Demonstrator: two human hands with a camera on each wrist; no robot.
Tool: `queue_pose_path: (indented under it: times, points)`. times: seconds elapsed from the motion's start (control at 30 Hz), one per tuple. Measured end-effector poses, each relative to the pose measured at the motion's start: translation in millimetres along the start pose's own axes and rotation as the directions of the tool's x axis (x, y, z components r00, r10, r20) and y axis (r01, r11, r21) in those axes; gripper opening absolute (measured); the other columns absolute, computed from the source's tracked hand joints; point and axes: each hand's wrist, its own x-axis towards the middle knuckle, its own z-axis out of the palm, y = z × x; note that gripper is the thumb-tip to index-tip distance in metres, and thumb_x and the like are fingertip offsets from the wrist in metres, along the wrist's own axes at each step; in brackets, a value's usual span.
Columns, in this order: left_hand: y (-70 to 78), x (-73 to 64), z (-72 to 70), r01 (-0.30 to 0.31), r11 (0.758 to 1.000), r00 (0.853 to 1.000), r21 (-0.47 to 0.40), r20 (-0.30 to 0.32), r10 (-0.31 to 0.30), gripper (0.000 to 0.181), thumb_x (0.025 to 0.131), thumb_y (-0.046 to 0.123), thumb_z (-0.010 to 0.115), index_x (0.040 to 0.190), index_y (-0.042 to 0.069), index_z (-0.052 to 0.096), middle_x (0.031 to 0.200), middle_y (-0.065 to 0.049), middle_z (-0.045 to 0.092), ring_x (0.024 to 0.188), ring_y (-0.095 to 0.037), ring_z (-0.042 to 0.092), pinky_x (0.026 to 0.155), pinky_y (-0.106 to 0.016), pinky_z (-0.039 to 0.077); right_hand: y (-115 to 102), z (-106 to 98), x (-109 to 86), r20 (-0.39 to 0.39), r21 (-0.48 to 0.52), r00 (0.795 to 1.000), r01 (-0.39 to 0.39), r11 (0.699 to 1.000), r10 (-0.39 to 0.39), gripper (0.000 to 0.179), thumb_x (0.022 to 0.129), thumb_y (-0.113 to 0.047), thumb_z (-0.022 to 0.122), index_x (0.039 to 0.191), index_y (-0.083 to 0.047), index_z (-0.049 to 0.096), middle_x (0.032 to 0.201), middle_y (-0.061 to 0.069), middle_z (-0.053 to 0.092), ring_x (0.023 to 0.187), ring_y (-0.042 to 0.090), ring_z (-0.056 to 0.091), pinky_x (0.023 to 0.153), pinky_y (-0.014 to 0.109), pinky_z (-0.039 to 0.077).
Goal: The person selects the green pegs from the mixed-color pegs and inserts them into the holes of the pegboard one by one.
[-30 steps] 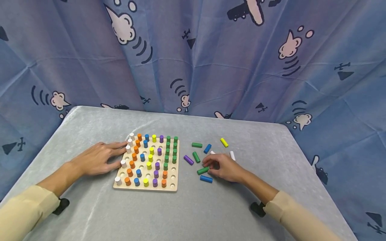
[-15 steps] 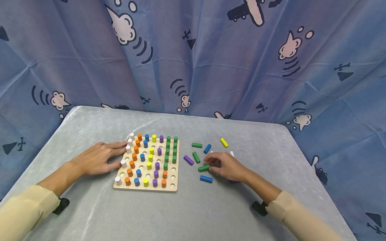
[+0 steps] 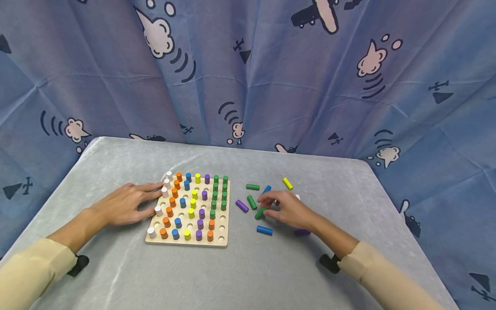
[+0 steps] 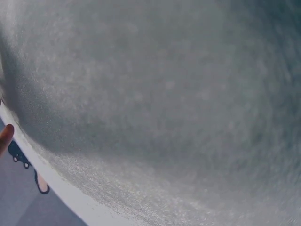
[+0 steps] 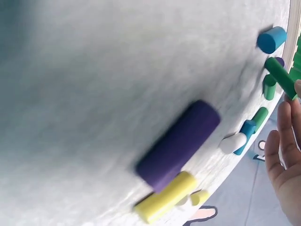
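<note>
My right hand (image 3: 288, 211) pinches a green peg (image 3: 260, 213) by one end between thumb and fingers. In the right wrist view the held green peg (image 5: 281, 77) is tilted above the loose pegs. My left hand (image 3: 128, 204) rests at the left side of a wooden pegboard (image 3: 216, 243), its extended fingers at the edge next to the white pegs. Colored pegs stand in the board in columns, with some bare holes among them. Only a fingertip (image 4: 5, 135) of the left hand shows clearly in the left wrist view.
Loose pegs lie right of the board: a purple peg (image 3: 242, 206), green pegs (image 3: 253, 187), blue pegs (image 3: 265, 230) and a yellow peg (image 3: 287, 183). Another purple peg (image 5: 178, 143) lies under the right wrist, beside a yellow peg (image 5: 167, 197). A patterned curtain (image 3: 248, 77) hangs behind the table.
My right hand has shifted slightly away from me, and the green peg in its fingers has turned to a steeper angle. The left hand and the board have stayed put.
</note>
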Motion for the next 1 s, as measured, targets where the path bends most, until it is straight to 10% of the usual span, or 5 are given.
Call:
queue_pose_path:
  times: [1.0]
  points:
    - [-0.9,-0.4,0.1,0.014,1.0,1.0,0.0,0.023,-0.014,0.05,0.095,0.033,0.062,0.137,0.006,0.061,0.15,-0.01,0.049,0.123,-0.03,0.059,0.088,-0.052,0.047,-35.5,24.5,37.9,-0.055,0.085,0.995,0.093,0.992,-0.089,0.028,0.086,-0.004,0.077,0.113,-0.003,0.07,0.097,0.001,0.073,0.085,0.007,0.064,0.077,0.047,0.053]
